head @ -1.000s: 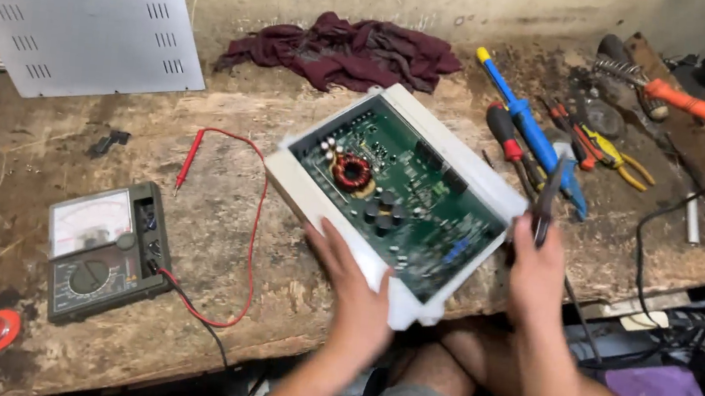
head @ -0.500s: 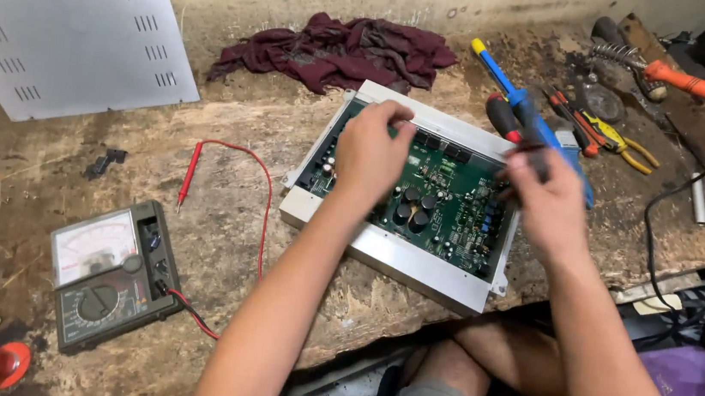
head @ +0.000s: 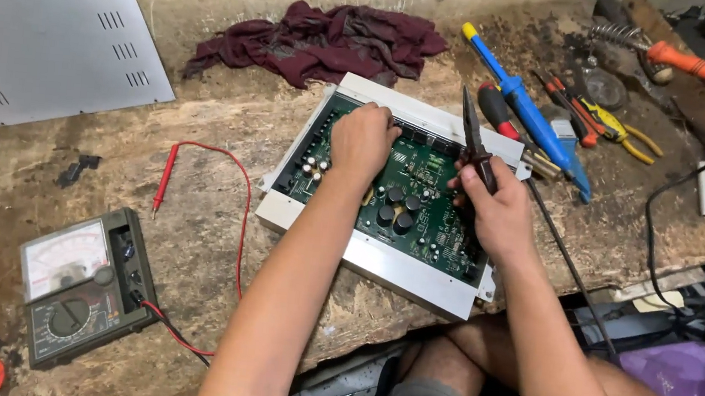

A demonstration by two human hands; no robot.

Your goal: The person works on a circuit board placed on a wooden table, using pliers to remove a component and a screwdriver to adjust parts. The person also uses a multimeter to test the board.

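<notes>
Maroon rag behind circuit board

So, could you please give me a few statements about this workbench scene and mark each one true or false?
1. The right hand holds dark needle-nose pliers with the tips pointing up. True.
2. The left hand rests on the maroon rag. False: it rests on the green circuit board; the rag lies apart, behind the case.
3. The analog multimeter sits to the left of the board. True.
4. The red probe is touching the board. False: it lies on the wooden bench, apart from the case.
5. The grey vented cover is fitted over the board. False: it lies off to the left.
</notes>
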